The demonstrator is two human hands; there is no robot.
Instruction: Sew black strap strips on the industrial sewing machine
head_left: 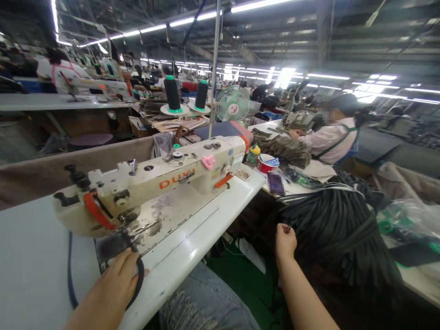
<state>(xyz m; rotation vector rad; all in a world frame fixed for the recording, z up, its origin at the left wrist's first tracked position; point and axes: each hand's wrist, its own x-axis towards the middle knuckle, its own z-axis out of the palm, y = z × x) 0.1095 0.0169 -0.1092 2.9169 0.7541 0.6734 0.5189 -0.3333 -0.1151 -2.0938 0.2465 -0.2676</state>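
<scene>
On the sewing machine's bed, my left hand is closed over a black strap that curves round its thumb side. The strap runs beside a flat black piece lying under the needle area of the sewing machine. To the right, my right hand is raised with its fingers curled in a pinch. A small dark bit shows at its fingertips, too small to name. Just beyond that hand hangs a thick bundle of black straps.
Two black thread cones and a green fan stand behind the machine. A red and white bowl and a phone-like dark rectangle lie to the right. A co-worker sits beside stacked fabric pieces.
</scene>
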